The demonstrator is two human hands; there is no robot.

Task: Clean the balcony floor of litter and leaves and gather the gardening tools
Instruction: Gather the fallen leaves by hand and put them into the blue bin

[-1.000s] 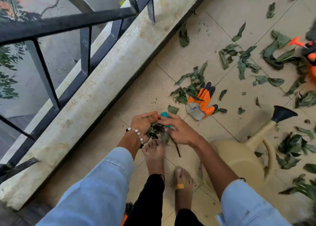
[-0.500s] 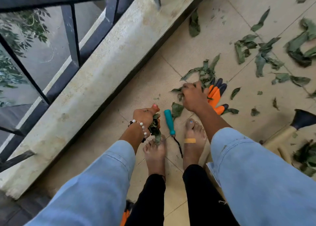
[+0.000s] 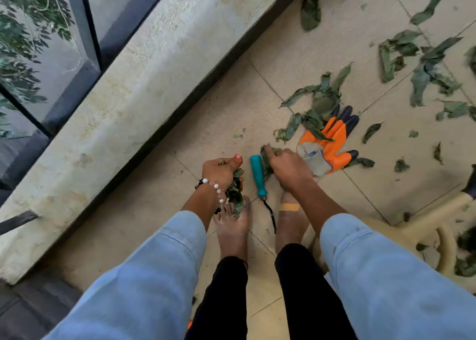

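Left hand (image 3: 221,171) fisted round a bunch of wilted green leaves (image 3: 235,194), right hand (image 3: 288,168) closed on more leaves beside the teal-handled hand tool (image 3: 258,176) lying on the beige tiled floor (image 3: 226,113).

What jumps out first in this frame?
The orange glove on the tiles, right of centre, half under leaves. Then the teal-handled tool lying between the two hands: the left hand clutches a bunch of leaves, the right hand grabs more beside the glove.
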